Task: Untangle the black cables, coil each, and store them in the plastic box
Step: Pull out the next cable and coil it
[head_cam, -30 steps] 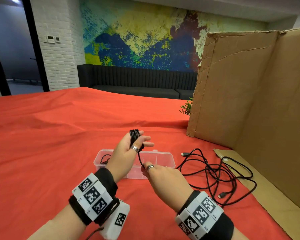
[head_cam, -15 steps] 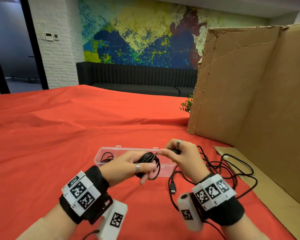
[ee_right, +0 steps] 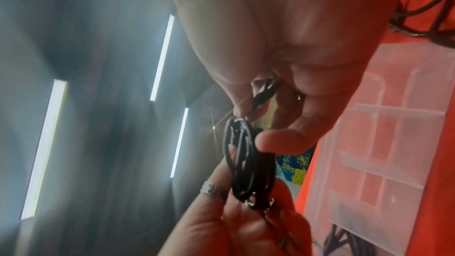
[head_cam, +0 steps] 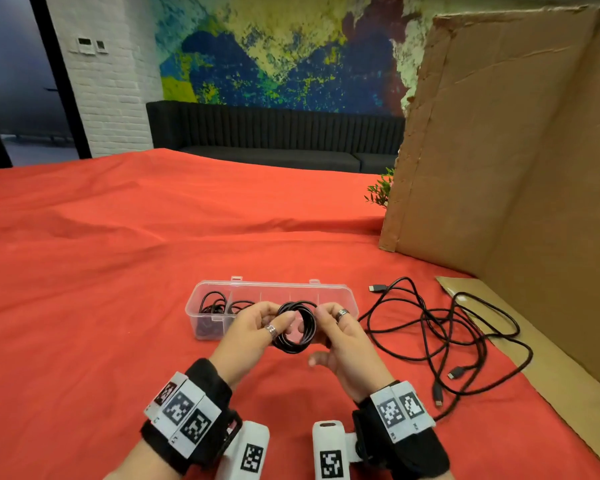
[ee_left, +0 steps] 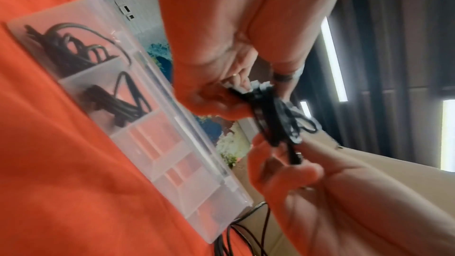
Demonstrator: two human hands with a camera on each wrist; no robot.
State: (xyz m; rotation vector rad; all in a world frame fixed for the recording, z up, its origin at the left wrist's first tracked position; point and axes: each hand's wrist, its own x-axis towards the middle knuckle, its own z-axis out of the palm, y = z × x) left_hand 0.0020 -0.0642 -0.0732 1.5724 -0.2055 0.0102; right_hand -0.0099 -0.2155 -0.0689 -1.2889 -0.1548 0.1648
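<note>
Pinching a tight black coiled cable (head_cam: 294,328) — left hand (head_cam: 253,332), right hand (head_cam: 343,337) — over the plastic box (head_cam: 222,289).

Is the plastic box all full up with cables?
No, partly filled. The plastic box has black cables in only its two end compartments; the other compartments show just red cloth through the clear bottom.
</note>
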